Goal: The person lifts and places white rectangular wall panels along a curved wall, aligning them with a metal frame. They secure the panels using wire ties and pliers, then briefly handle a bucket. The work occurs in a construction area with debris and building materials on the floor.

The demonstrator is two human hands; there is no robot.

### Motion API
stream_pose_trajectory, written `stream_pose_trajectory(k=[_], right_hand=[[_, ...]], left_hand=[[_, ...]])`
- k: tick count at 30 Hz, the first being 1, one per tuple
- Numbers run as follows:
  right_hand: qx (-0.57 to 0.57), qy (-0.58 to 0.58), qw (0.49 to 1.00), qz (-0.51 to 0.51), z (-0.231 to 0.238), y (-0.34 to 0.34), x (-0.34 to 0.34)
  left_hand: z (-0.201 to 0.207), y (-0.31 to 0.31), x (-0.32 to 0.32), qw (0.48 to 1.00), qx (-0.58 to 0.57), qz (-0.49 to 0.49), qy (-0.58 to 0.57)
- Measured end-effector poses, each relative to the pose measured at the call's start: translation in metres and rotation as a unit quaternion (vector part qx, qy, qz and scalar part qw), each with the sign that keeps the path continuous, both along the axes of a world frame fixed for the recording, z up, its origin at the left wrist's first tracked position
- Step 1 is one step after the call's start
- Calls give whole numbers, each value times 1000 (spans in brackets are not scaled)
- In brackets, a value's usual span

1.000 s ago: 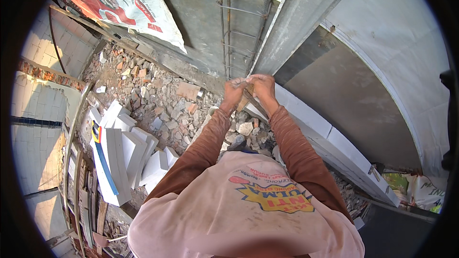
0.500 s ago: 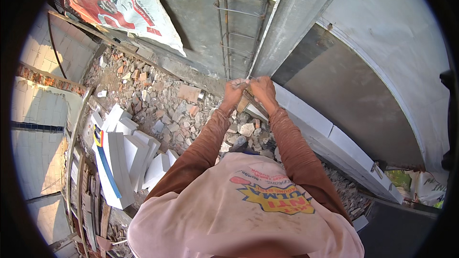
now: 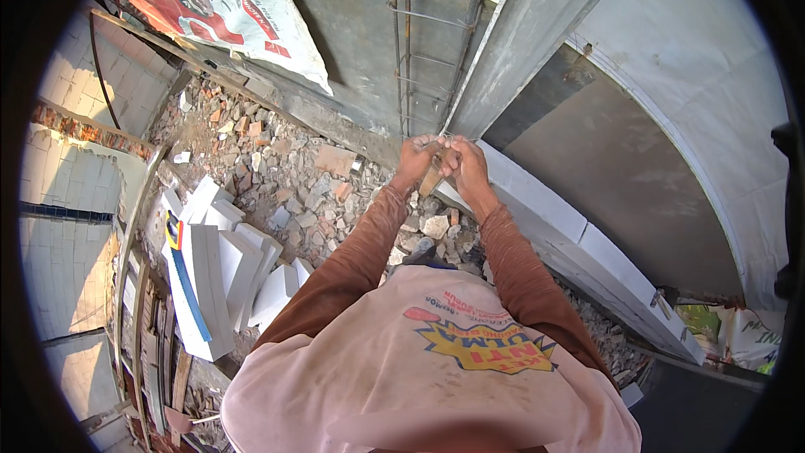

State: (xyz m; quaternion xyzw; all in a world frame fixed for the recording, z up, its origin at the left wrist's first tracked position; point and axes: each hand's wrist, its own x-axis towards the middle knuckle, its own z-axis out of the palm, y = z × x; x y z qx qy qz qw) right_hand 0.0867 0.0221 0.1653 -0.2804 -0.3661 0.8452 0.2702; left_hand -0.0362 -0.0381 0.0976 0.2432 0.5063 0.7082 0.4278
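My left hand [image 3: 416, 159] and my right hand [image 3: 467, 171] meet at the foot of the grey column [image 3: 549, 38]. The fingers of both are pinched together, almost touching. A thin strand seems to run by the fingertips, but what they hold is too small to make out. Just beyond my hands, a steel rebar cage [image 3: 403, 59] with wire ties rises along the column's left side. Below and between my wrists a short piece of wood [image 3: 430, 181] shows, partly covered by my right hand.
A low row of white blocks [image 3: 545, 209] runs from the column toward the lower right. Broken rubble [image 3: 310, 193] covers the ground. At left, a handsaw [image 3: 186, 282] with a blue blade leans on stacked white blocks [image 3: 210, 302]. A printed sheet [image 3: 251, 21] hangs at upper left.
My right hand has turned, its fingers now curled in toward my left hand. More of the wood below was visible before. The whole view has shifted slightly.
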Motion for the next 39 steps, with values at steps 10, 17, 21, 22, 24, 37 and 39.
stream_pose_trajectory(k=[10, 17, 21, 22, 24, 37, 39], right_hand=[[660, -303, 614, 308, 14, -64, 110], [675, -342, 653, 29, 12, -61, 153], [603, -307, 733, -67, 17, -39, 119], [576, -273, 768, -57, 15, -32, 100], [548, -257, 793, -65, 8, -24, 54], [297, -265, 915, -58, -38, -12, -4], [382, -290, 875, -73, -42, -10, -3]], left_hand=[[24, -4, 8, 994, -31, 5, -105], [22, -2, 9, 998, -32, 16, -55], [19, -1, 6, 997, -59, 22, 36], [19, -1, 5, 996, -59, 25, 59], [20, 0, 3, 996, -74, 17, 42], [22, -2, -7, 994, -46, 1, 103], [23, -6, -12, 995, -72, -25, 70]])
